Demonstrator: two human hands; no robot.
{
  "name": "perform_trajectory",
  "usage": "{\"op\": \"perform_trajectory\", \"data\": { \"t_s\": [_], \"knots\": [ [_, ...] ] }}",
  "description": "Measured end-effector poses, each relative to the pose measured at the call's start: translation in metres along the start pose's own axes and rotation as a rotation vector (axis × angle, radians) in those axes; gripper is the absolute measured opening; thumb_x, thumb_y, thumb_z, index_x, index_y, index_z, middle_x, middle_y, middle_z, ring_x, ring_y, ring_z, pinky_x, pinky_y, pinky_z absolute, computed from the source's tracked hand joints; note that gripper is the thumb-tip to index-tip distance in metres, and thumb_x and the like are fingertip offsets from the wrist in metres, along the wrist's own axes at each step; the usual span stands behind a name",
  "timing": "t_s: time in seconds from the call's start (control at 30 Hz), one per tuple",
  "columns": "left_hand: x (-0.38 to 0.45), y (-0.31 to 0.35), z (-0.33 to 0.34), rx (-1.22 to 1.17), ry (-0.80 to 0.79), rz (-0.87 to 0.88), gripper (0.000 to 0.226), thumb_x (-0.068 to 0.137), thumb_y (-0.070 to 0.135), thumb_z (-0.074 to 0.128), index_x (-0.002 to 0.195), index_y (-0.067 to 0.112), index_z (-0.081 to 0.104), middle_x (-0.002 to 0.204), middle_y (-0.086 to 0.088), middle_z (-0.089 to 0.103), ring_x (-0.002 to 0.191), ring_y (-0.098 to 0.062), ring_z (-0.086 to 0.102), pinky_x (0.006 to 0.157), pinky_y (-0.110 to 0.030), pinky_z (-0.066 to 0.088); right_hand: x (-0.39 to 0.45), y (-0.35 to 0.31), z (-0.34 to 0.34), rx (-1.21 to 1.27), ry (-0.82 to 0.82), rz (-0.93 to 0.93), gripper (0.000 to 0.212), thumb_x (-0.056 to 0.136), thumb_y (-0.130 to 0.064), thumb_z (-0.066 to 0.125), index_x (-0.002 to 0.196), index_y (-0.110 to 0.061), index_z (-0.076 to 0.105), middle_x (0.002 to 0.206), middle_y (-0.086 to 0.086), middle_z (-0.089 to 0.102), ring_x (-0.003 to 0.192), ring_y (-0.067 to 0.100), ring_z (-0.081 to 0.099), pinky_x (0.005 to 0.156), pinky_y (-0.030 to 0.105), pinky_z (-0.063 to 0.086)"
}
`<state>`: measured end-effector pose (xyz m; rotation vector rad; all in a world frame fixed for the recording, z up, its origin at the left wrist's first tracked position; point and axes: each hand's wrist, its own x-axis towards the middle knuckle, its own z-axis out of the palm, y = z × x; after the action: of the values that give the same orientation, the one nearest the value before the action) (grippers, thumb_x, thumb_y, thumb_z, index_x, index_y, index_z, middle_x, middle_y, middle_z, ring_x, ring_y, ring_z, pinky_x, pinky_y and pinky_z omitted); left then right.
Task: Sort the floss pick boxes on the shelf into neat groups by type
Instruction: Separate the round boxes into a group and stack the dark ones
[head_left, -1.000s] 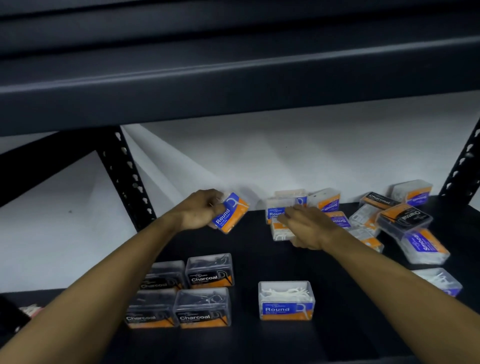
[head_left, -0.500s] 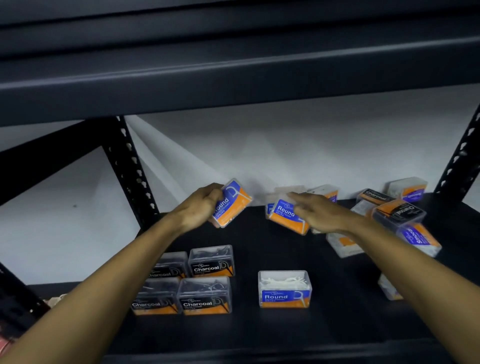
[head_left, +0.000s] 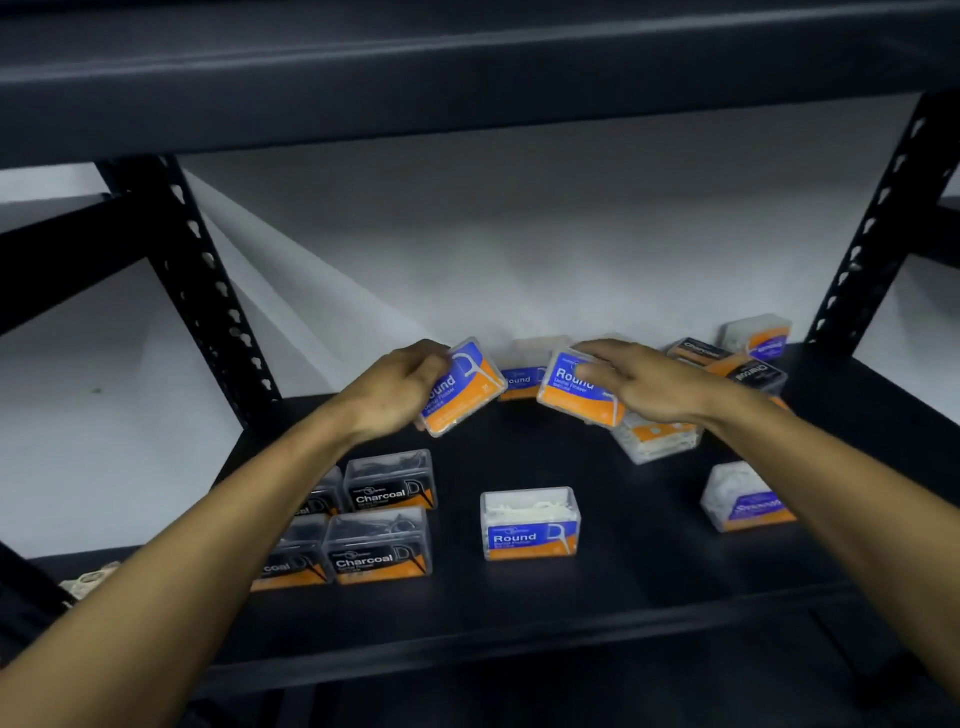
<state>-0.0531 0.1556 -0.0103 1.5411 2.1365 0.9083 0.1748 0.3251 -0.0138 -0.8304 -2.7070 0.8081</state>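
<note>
My left hand (head_left: 397, 387) grips a blue-and-orange Round box (head_left: 462, 387), tilted, above the black shelf (head_left: 519, 603). A second Round box (head_left: 576, 389) is held by my right hand (head_left: 644, 382), also lifted off the shelf. Several Charcoal boxes (head_left: 382, 545) stand grouped at the front left. One Round box (head_left: 530, 522) stands alone at front centre. Another Round box (head_left: 522, 374) sits at the back between my hands. An unsorted pile with a Charcoal box (head_left: 753, 371) and white boxes (head_left: 657, 439) lies at the back right.
The upper shelf beam (head_left: 467, 67) hangs low over the work area. Black perforated uprights stand at the left (head_left: 208, 291) and right (head_left: 878, 218). A white box with a blue label (head_left: 748, 499) lies at the right, next to my right forearm.
My right hand has picked a Round box out of the back pile and lifted it leftward. My left hand keeps holding its Round box, now nearer the other one. The view has shifted.
</note>
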Motion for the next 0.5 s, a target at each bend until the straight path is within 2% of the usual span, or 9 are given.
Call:
{"op": "perform_trajectory", "data": {
  "t_s": [0.1,0.17,0.27,0.37,0.5],
  "knots": [
    [-0.002,0.005,0.008,0.091,-0.076,0.023,0.033,0.103,0.041,0.032,0.126,0.024,0.050,0.111,-0.002,0.065,0.097,-0.019,0.064,0.077,-0.023,0.048,-0.017,0.007,-0.010,-0.149,0.006,0.001,0.050,0.094,-0.039,0.052,0.140,-0.025,0.040,0.139,0.002,0.046,0.122,0.019,0.047,0.104,0.038,0.039],
    [-0.002,0.008,0.013,0.153,-0.121,0.029,0.040,0.101,0.045,0.034,0.134,0.024,0.044,0.118,-0.001,0.062,0.102,-0.015,0.060,0.082,-0.027,0.048,-0.032,0.007,-0.014,-0.258,-0.009,-0.007,0.050,0.091,-0.038,0.057,0.138,-0.032,0.041,0.139,-0.002,0.048,0.123,0.020,0.048,0.103,0.041,0.040],
    [-0.002,0.013,0.021,0.201,-0.195,0.027,0.046,0.101,0.043,0.039,0.142,0.023,0.037,0.122,0.000,0.060,0.105,-0.013,0.058,0.085,-0.026,0.046,-0.055,0.000,-0.010,-0.316,-0.069,0.011,0.050,0.088,-0.037,0.061,0.135,-0.035,0.043,0.138,-0.005,0.050,0.122,0.018,0.049,0.099,0.037,0.042],
    [0.002,0.018,0.028,0.242,-0.258,0.049,0.049,0.100,0.041,0.045,0.144,0.022,0.035,0.128,0.000,0.058,0.109,-0.013,0.058,0.087,-0.026,0.046,-0.073,-0.010,0.000,-0.356,-0.095,0.019,0.040,0.091,-0.035,0.059,0.129,-0.033,0.048,0.130,-0.005,0.054,0.112,0.016,0.050,0.091,0.034,0.042],
    [0.006,0.019,0.033,0.315,-0.337,0.074,0.054,0.097,0.045,0.048,0.146,0.025,0.035,0.138,0.002,0.054,0.119,-0.015,0.055,0.100,-0.034,0.046,-0.085,-0.007,0.017,-0.436,-0.054,-0.012,0.035,0.090,-0.035,0.058,0.124,-0.034,0.049,0.131,-0.008,0.053,0.119,0.016,0.047,0.087,0.029,0.035]
  ]
}}
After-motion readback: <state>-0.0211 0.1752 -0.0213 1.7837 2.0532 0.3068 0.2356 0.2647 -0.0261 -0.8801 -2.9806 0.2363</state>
